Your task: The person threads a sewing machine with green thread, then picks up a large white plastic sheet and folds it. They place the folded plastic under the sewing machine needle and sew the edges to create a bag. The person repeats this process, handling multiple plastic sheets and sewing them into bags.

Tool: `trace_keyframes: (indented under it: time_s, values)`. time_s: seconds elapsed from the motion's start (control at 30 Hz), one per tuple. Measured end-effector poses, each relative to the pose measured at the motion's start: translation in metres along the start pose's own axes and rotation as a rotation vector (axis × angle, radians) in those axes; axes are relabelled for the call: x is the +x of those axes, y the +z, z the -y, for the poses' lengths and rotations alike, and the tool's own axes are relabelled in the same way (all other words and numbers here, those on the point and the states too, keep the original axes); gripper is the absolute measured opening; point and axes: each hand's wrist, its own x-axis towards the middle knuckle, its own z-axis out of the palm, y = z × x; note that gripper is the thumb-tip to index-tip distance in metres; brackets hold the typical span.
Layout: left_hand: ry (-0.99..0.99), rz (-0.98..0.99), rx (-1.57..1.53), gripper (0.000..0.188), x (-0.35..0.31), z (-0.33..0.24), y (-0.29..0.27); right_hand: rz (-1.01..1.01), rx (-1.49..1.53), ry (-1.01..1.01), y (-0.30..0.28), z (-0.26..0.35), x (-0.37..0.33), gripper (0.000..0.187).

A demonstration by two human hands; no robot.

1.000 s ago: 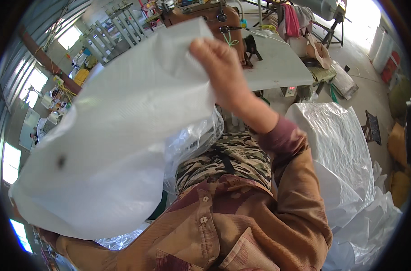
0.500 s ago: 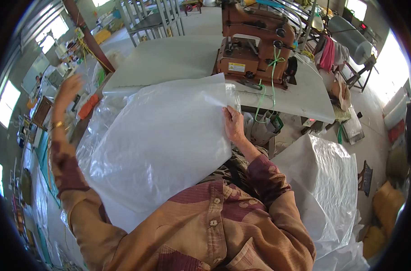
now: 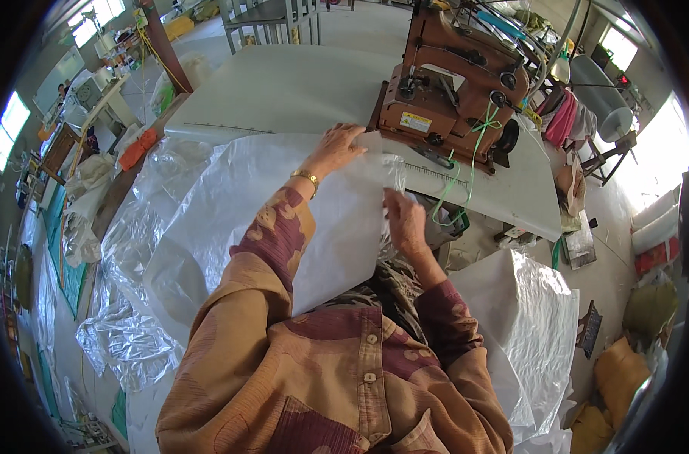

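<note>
A large whitish translucent plastic sheet (image 3: 231, 189) lies over the front of the table and hangs across my lap. My left hand (image 3: 335, 150) rests on its upper part near the far right corner, fingers stretched out. At the sheet's right edge my right hand (image 3: 408, 224) is closed, fingers curled on the margin; the exact grip is partly hidden. Just beyond both hands stands a brown industrial sewing machine (image 3: 443, 98), with green string (image 3: 473, 155) dangling from it. Clear crinkled plastic (image 3: 136, 303) bunches beneath and left of the sheet.
The grey tabletop (image 3: 284, 87) spreads behind the sheet, with a ruler strip (image 3: 435, 172) along its front edge. More plastic sheeting (image 3: 522, 325) is piled at my right. A metal chair (image 3: 272, 23) stands behind the table. An orange bundle (image 3: 138, 149) lies at the left.
My left hand has swung in from the far left, where it was raised in the air, onto the sheet's upper right part. My right hand stays at the sheet's right edge.
</note>
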Motion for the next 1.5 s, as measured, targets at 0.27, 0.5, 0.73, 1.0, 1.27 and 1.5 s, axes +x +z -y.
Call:
trace_keyframes:
  time_s: [0.27, 0.5, 0.73, 1.0, 1.27, 1.5]
  values:
    - [-0.132, -0.07, -0.076, 0.024, 0.005, -0.004, 0.007, -0.27, -0.571, -0.279, 0.005, -0.011, 0.08, 0.025]
    - [-0.157, -0.104, -0.335, 0.018, 0.008, 0.003, 0.001, -0.159, -0.502, -0.129, 0.015, -0.025, 0.096, 0.026]
    - [0.006, 0.149, -0.509, 0.019, -0.005, -0.064, -0.078, -0.004, 0.293, 0.116, -0.011, -0.024, 0.103, 0.021]
    - [0.122, -0.124, -0.701, 0.017, -0.027, -0.09, -0.087, -0.01, 0.648, -0.071, -0.025, 0.05, 0.074, 0.019]
    - [0.05, -0.176, -0.53, 0.017, -0.048, -0.098, -0.09, 0.047, 0.944, 0.038, -0.033, 0.061, 0.041, 0.025]
    - [0.022, -0.185, -0.585, 0.018, -0.051, -0.103, -0.097, 0.032, 0.616, -0.042, -0.034, 0.073, 0.029, 0.048]
